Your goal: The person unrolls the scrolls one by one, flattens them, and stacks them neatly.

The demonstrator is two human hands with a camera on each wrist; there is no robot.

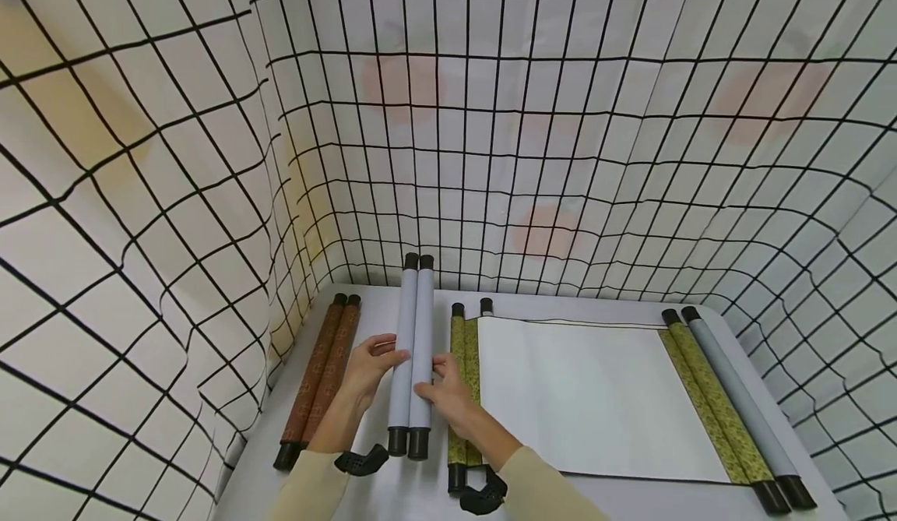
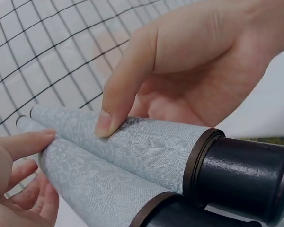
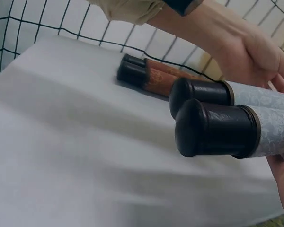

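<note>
Pale-blue brocade scroll (image 1: 413, 350), rolled, left of the open scroll (image 1: 575, 396): my left hand (image 1: 367, 369) and right hand (image 1: 448, 392) pinch it; I'd keep both rollers level.

Rolled scroll (image 1: 413, 353) lies between left scroll (image 1: 321, 377) and opened scroll (image 1: 596, 396).

Left hand (image 1: 367, 369) and right hand (image 1: 448, 396) face each other, fingers curled inward; forearms converge.
</note>
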